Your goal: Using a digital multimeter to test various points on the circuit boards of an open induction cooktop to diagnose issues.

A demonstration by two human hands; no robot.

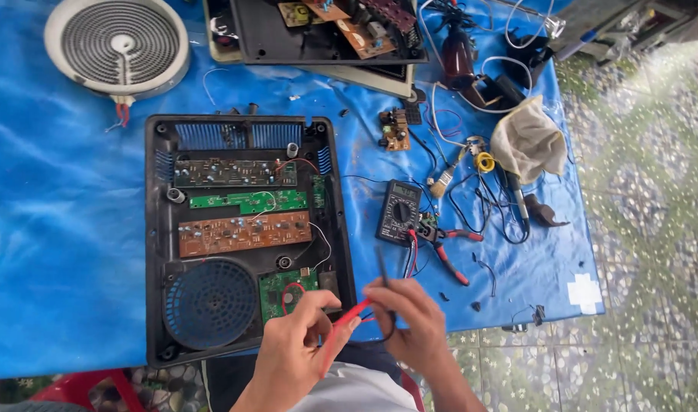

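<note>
While our left hand point(292, 339) pinches the red probe point(341, 329), our right hand's point(410, 320) fingers point(379, 294) grip the black probe point(382, 267) upright, both poised beside the opened cooker base point(242, 236).

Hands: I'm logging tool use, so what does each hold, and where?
Left hand pinches the red probe mid-shaft; right hand grips the black probe near its lower end.

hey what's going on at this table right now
A person sits over an opened appliance case with circuit boards inside, lying on a blue sheet. The left hand holds a red probe; the right hand holds a black probe. Their leads run to a multimeter beside the case. Pliers and a round heating coil lie nearby.
</note>
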